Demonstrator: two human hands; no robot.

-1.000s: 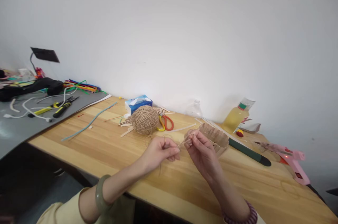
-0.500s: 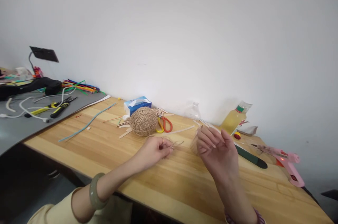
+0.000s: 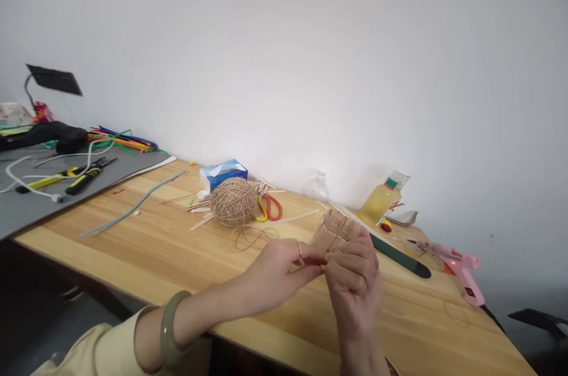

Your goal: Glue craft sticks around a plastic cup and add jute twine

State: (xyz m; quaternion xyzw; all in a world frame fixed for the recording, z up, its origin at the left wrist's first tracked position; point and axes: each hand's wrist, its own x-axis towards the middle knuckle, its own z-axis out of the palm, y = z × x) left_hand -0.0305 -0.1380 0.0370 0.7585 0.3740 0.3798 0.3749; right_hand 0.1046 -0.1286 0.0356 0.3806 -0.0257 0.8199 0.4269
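My left hand [image 3: 284, 272] is closed in a pinch, its fingertips meeting the curled fingers of my right hand [image 3: 355, 275]. Loose twine [image 3: 248, 238] runs from beside the ball of twine [image 3: 234, 201] toward my left hand; the strand between the fingertips is hardly visible. My right hand makes a fist, and what it grips is hidden. Just behind it stands a row of upright wooden sticks [image 3: 331, 233] with a pale strand across them, partly covered by the hand.
Scissors [image 3: 274, 208] and a blue box [image 3: 223, 175] lie near the ball. To the right are a bottle of yellow liquid [image 3: 377, 203], a dark green strip [image 3: 402, 256] and a pink glue gun [image 3: 464, 272]. Pliers [image 3: 86, 178] and white cables occupy the grey mat [image 3: 26, 210].
My left hand has moved right with the twine to meet my right hand. My right hand, open before, has curled into a fist. The view has shifted slightly right.
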